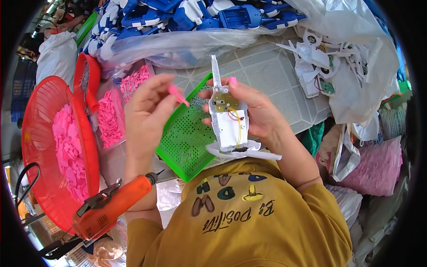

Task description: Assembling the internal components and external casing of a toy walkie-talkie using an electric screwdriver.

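My left hand (149,113) pinches a small pink plastic piece (178,94) between thumb and fingers, left of the work in my other hand. My right hand (258,109) grips an open white plastic toy shell (229,129) from its right side. Inside the shell show a circuit board (221,103) and thin red and yellow wires. A ridged white strip sticks up from its far end, and a curved white part spreads across its near end. Something small and pink shows at my right thumb tip. Below both hands sits a green perforated tray (180,171) with small metal screws.
An orange electric screwdriver (113,207) hangs at the lower left. Beside it stands a red basket (93,147) of flat pink pieces. Pink parts fill a clear tray (111,118); a red scoop (86,82) holds metal pins. Blue-white shells (240,18) lie far; white assemblies (316,62) lie right.
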`<state>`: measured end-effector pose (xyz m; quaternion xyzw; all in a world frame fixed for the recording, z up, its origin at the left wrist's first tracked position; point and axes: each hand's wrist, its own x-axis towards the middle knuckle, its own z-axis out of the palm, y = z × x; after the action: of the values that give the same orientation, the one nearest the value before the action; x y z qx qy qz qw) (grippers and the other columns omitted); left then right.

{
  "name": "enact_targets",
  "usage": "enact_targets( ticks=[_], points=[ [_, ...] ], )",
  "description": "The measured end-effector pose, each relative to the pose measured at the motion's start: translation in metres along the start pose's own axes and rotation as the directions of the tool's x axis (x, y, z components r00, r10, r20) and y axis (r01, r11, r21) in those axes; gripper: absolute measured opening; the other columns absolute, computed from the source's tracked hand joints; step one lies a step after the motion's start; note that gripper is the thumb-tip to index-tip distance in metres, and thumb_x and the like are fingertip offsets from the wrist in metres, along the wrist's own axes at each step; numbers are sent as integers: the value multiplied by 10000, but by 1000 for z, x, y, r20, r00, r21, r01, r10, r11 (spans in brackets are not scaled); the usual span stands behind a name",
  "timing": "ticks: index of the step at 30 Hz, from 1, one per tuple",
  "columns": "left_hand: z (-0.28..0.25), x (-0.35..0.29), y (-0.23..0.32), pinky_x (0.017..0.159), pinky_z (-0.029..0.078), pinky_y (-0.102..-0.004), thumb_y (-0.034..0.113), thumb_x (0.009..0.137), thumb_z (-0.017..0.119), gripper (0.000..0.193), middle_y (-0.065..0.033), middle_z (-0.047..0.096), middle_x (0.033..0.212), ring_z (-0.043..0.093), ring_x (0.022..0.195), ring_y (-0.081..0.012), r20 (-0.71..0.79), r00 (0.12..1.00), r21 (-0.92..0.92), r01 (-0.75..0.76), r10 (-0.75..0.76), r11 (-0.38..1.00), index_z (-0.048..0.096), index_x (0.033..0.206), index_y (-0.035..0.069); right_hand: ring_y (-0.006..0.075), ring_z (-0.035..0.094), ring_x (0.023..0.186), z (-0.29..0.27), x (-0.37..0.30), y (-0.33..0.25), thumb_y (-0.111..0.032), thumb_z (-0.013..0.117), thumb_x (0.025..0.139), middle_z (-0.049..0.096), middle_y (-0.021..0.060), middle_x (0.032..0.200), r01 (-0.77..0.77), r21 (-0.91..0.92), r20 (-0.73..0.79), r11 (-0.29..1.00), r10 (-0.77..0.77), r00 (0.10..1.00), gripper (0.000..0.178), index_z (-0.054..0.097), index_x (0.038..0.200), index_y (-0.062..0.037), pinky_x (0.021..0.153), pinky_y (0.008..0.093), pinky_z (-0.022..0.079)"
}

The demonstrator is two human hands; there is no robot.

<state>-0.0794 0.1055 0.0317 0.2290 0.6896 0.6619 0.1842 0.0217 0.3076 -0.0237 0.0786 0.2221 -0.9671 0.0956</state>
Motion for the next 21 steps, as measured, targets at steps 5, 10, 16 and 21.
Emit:
enact_targets(
  ticks=[5,10,16,21],
  points=[
    [11,3,-7,796,555,-293,-7,922,621,251,-104,674,1001,679,886,-183,206,970,-169,164,-128,972,613,1172,-30,287,676,978,-4,11,-3,-670,405,947,620,184,1127,-33,-115,4,993,34,999,730,546,1202,0,847,475,595],
    [16,5,-11,752,564,-291,-15,919,620,205,-105,680,964,689,815,-188,237,957,-174,211,-167,962,641,1119,-50,279,693,923,0,15,-1,-731,380,916,636,174,1090,-44,-169,-69,985,32,997,792,553,1187,-6,827,460,602],
    [11,3,-7,754,574,-301,-26,909,627,210,-118,694,953,692,812,-184,293,933,-119,253,-209,960,650,1114,-67,275,701,905,2,15,1,-722,412,912,653,157,1052,-82,-162,-88,983,68,994,778,544,1201,-12,816,456,606],
    [9,1,-11,761,590,-311,-26,905,629,204,-129,702,973,698,847,-190,296,936,-121,237,-193,964,659,1103,-71,272,703,895,4,15,3,-703,437,916,654,159,1057,-92,-140,-105,986,78,991,763,539,1225,-13,802,454,611]
  ],
)
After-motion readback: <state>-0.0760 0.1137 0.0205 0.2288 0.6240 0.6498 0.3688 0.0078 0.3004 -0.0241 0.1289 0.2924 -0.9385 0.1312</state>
